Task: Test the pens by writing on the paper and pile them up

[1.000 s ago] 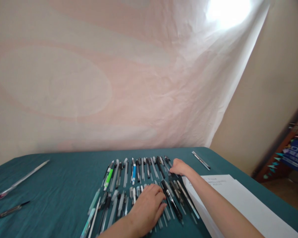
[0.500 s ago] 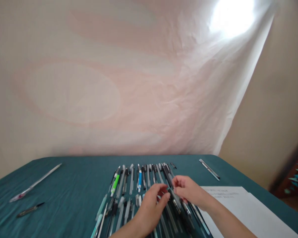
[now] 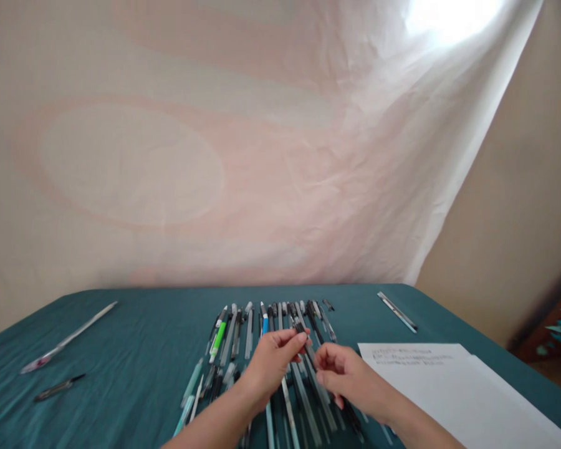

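My left hand (image 3: 275,357) is closed in a pinch on a dark pen (image 3: 300,326), whose upper end sticks out past the thumb and forefinger. The pen slants down to my right hand (image 3: 340,373), which has its fingers curled in at the lower part of it. Below and around both hands lie rows of pens, mostly clear, grey and black. A bright green pen (image 3: 217,340) and a blue pen (image 3: 265,324) stand out in the far row. My hands and forearms hide parts of the nearer row.
White paper (image 3: 416,386) with handwriting lies at the right. A slim wrapped pen (image 3: 397,313) is beyond it. On the left of the dark green cloth (image 3: 135,362) are a long clear-wrapped item (image 3: 70,338) and a dark pen (image 3: 58,388). A pale sheet hangs behind the table.
My left hand has risen a little and now pinches a dark pen with its end showing. My right hand has shifted down and left, to the pen's lower part. The view has tilted slightly.
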The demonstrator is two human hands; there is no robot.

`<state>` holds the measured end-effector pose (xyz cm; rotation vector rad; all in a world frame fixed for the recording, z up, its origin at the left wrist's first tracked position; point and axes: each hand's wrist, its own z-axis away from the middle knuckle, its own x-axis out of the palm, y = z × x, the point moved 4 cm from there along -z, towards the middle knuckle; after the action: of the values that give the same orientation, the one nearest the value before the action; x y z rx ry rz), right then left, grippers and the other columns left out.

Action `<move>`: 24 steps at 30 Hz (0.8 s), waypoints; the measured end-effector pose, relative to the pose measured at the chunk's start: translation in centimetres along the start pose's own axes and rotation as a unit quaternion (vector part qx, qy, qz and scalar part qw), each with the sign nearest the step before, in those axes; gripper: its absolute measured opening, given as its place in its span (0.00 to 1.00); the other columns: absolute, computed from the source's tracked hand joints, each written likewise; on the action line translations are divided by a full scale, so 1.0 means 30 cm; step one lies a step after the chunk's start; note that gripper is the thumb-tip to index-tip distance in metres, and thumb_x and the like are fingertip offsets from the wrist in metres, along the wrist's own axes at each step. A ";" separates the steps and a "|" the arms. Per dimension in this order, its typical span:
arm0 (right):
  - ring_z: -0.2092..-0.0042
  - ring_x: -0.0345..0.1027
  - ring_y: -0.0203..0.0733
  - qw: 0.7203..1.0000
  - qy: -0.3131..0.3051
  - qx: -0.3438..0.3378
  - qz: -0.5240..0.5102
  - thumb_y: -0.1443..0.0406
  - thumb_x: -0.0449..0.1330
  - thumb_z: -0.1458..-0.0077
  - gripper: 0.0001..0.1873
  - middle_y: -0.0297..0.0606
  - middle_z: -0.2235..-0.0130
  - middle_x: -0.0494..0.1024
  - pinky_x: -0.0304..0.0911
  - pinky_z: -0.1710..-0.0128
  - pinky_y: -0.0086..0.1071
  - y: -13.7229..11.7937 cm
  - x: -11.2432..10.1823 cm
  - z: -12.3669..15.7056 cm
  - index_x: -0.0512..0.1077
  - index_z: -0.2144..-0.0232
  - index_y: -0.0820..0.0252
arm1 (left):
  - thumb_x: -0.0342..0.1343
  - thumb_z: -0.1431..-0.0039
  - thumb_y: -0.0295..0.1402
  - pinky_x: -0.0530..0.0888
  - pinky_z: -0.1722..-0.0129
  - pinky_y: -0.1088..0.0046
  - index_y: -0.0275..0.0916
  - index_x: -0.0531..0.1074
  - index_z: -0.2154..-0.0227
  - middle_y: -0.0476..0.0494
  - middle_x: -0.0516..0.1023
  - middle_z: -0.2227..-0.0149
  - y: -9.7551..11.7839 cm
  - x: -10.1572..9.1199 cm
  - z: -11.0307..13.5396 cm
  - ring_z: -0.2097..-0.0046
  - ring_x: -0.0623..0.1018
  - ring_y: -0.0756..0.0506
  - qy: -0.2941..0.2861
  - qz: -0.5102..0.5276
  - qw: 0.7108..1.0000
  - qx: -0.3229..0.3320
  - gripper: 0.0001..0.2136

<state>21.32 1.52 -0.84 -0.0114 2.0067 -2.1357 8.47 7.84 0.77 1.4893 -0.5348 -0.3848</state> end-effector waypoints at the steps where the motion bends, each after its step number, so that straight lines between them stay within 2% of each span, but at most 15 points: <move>1: 0.80 0.51 0.26 1.000 0.006 -0.007 0.000 0.65 0.55 0.52 0.05 0.25 0.77 0.59 0.54 0.83 0.21 -0.009 -0.006 0.003 0.62 0.72 0.61 | 0.54 0.49 0.41 0.63 0.69 0.76 0.33 0.75 0.67 0.45 0.74 0.71 0.005 -0.008 -0.005 0.68 0.69 0.49 0.005 0.000 1.000 0.007 0.15; 9: 0.81 0.53 0.25 0.997 0.011 -0.029 0.069 0.62 0.55 0.48 0.08 0.25 0.78 0.60 0.53 0.81 0.21 -0.084 -0.039 0.032 0.63 0.69 0.61 | 0.56 0.51 0.41 0.65 0.70 0.78 0.33 0.76 0.70 0.45 0.74 0.74 0.065 -0.043 -0.016 0.71 0.69 0.51 0.005 0.041 0.999 0.031 0.14; 13: 0.79 0.52 0.26 0.996 0.009 -0.022 0.090 0.62 0.55 0.48 0.08 0.26 0.77 0.59 0.54 0.81 0.21 -0.075 -0.058 0.035 0.63 0.69 0.61 | 0.59 0.53 0.38 0.66 0.69 0.80 0.35 0.75 0.67 0.43 0.75 0.68 0.102 -0.121 -0.038 0.68 0.71 0.52 0.065 0.133 0.988 0.041 0.13; 18: 0.78 0.52 0.27 0.993 -0.021 -0.022 0.117 0.62 0.55 0.48 0.07 0.27 0.76 0.60 0.55 0.81 0.21 -0.071 -0.062 0.042 0.63 0.69 0.61 | 0.61 0.54 0.35 0.66 0.71 0.82 0.35 0.74 0.69 0.46 0.74 0.70 0.168 -0.246 -0.057 0.70 0.70 0.54 0.149 0.207 0.962 0.095 0.10; 21: 0.78 0.51 0.27 0.993 -0.029 -0.018 0.114 0.62 0.54 0.48 0.07 0.27 0.76 0.59 0.55 0.81 0.21 -0.074 -0.054 0.044 0.63 0.69 0.61 | 0.61 0.54 0.35 0.66 0.72 0.83 0.35 0.74 0.69 0.47 0.73 0.70 0.191 -0.276 -0.055 0.72 0.70 0.55 0.159 0.214 0.957 0.113 0.10; 24: 0.78 0.51 0.27 0.993 -0.035 -0.015 0.108 0.62 0.54 0.48 0.07 0.27 0.77 0.59 0.55 0.81 0.20 -0.073 -0.048 0.045 0.63 0.69 0.61 | 0.61 0.55 0.36 0.66 0.71 0.82 0.35 0.74 0.69 0.46 0.74 0.70 0.194 -0.274 -0.052 0.70 0.70 0.54 0.162 0.203 0.959 0.114 0.12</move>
<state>22.62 0.53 1.63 0.1181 1.9065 -1.9441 2.06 14.01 5.75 1.5751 -0.6176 0.2489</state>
